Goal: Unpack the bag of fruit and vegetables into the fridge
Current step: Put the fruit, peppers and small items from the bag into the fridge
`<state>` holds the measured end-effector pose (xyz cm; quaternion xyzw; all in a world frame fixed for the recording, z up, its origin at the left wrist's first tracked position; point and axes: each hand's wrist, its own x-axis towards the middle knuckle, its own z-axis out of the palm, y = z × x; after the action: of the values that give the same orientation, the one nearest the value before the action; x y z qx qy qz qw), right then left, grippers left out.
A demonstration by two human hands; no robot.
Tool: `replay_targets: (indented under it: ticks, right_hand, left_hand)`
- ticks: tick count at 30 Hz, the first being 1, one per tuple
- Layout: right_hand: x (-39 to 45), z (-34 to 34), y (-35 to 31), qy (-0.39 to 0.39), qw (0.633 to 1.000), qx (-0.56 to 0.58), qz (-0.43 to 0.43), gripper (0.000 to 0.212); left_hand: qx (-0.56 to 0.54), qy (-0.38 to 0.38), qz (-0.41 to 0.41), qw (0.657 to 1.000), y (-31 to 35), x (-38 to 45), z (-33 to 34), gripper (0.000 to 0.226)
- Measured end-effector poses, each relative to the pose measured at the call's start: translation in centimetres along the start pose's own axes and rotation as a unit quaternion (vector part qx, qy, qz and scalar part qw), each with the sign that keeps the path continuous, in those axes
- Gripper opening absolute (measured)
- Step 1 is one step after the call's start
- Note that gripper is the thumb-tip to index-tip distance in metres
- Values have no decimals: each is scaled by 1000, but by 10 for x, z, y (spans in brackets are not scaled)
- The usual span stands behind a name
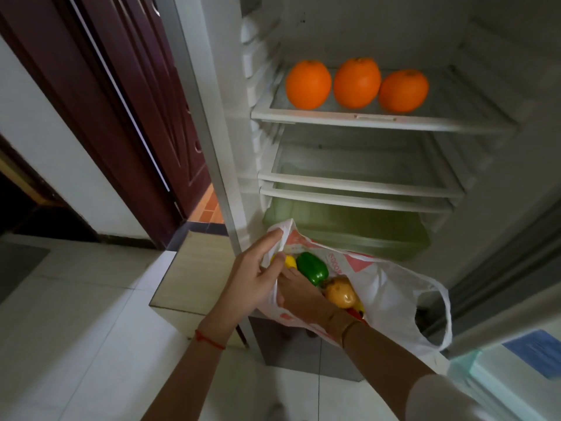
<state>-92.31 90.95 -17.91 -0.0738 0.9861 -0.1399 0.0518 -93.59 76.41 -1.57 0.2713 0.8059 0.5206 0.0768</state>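
Note:
A white plastic bag with red print hangs open in front of the fridge's lower part. My left hand pinches the bag's left rim and holds it open. My right hand is inside the bag, its fingers hidden among the produce near a yellow fruit. A green pepper and a yellow-brown fruit lie in the bag. Three oranges stand in a row on the fridge's top shelf.
Two bare shelves sit below the oranges, above a greenish crisper drawer. The fridge door stands open at the right. A dark wooden door and white tiled floor are at the left.

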Motion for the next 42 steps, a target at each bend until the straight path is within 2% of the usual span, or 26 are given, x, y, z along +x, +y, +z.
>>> replay_targets:
  ticks: [3, 6, 9, 11, 14, 18, 22, 25, 27, 31, 34, 38, 42]
  right_hand:
    - [-21, -16, 3, 54, 990, 117, 63, 52]
    - [-48, -36, 15, 107, 961, 237, 88, 77]
    - [-65, -49, 25, 198, 906, 356, 117, 74]
    - [-76, -63, 28, 236, 852, 442, 153, 65]
    - [-93, -84, 27, 273, 781, 539, 158, 56]
    - [-108, -108, 22, 288, 720, 617, 134, 65]
    - [-112, -131, 19, 311, 669, 665, 114, 58]
    - [-111, -150, 14, 354, 663, 649, 121, 41]
    - [-110, -164, 12, 394, 664, 622, 129, 39]
    - [-110, -209, 22, 506, 698, 483, 156, 64]
    - [-107, -252, 42, 575, 704, 381, 168, 69]
    - [-95, -299, 75, 625, 716, 263, 166, 77]
    - [-81, -328, 107, 627, 734, 203, 165, 79]
  left_hand:
    - [-12, -14, 1, 1000, 2, 5, 2, 43]
    - [-33, -42, -6, 999, 6, 10, 5, 44]
    - [-44, -65, 0, 997, 8, 16, 10, 46]
    - [-43, -67, 6, 997, 10, 20, 13, 46]
    - [-39, -70, 9, 997, 15, 27, 20, 46]
    - [-38, -82, 15, 996, 19, 34, 28, 48]
    - [-36, -84, 21, 996, 25, 40, 36, 48]
    - [-31, -83, 28, 996, 29, 45, 42, 49]
    - [-33, -82, 27, 996, 32, 48, 44, 49]
    - [-26, -81, 34, 996, 35, 52, 46, 48]
    - [-28, -82, 32, 996, 34, 54, 46, 48]
    - [-27, -87, 25, 996, 32, 57, 47, 48]
    - [-26, -90, 23, 995, 31, 58, 48, 49]
